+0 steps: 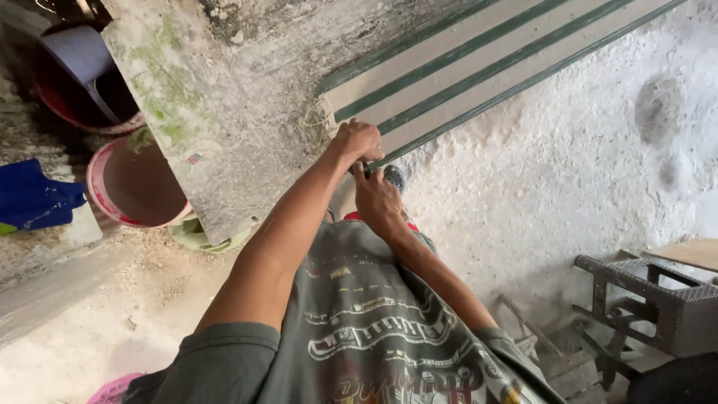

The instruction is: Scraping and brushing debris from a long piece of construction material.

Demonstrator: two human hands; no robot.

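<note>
The left hand (359,140) is curled shut over the near end of a long striped board (479,71), its knuckles up and its fingers wrapped round the board's lower edge. Just below it the right hand (376,198) reaches up to the same end; its fingers touch the underside beside the left hand, but whether they close on the board cannot be told, since the back of the hand hides them. The board, pale with 4 dark green stripes, runs from the hands up and away to the right, against a rough white wall (598,150). Its near end meets a grey concrete slab (217,112) stained green with moss. Left of the slab stand 2 red tubs (134,183), one behind the other, and a blue cloth (34,198) lies at the far left. At the lower right sits a dark wicker stool (658,299). Dusty ground (90,322) spreads below.
</note>
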